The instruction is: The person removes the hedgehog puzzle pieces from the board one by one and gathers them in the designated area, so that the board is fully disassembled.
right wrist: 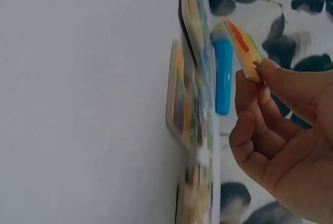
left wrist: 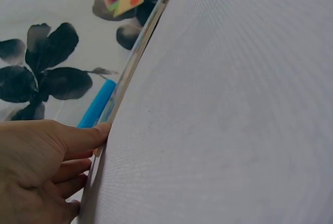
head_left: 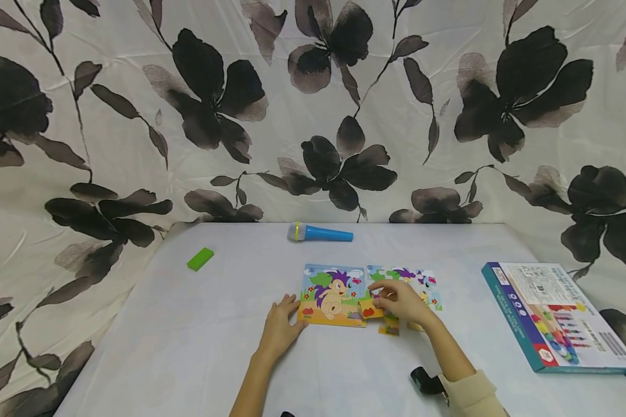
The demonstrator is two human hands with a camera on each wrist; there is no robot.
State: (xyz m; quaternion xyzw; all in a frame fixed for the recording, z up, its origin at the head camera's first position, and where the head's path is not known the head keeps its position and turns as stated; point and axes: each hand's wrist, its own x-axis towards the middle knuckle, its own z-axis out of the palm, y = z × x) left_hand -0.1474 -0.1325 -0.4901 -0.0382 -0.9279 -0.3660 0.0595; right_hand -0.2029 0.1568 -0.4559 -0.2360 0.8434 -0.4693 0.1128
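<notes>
My right hand (head_left: pixel 403 300) pinches a puzzle piece (right wrist: pixel 242 50) between thumb and fingers. Orange with a red shape, the piece is tilted up in the right wrist view, and in the head view it overlaps the right edge of a hedgehog picture board (head_left: pixel 334 295). At that board's lower left corner rests my left hand (head_left: pixel 280 325), fingers along the side and thumb (left wrist: pixel 91 136) at the near edge. Right of the board lies a second puzzle picture (head_left: pixel 432 289) in similar colours, partly hidden by my right hand. A loose piece (head_left: pixel 389 330) sits below it.
A blue toy microphone (head_left: pixel 327 234) lies at the back of the white table (head_left: pixel 198 341). Toward the left back is a green block (head_left: pixel 200 259). A large flat box (head_left: pixel 558 315) lies on the right, and a black object (head_left: pixel 425 380) is near my right forearm.
</notes>
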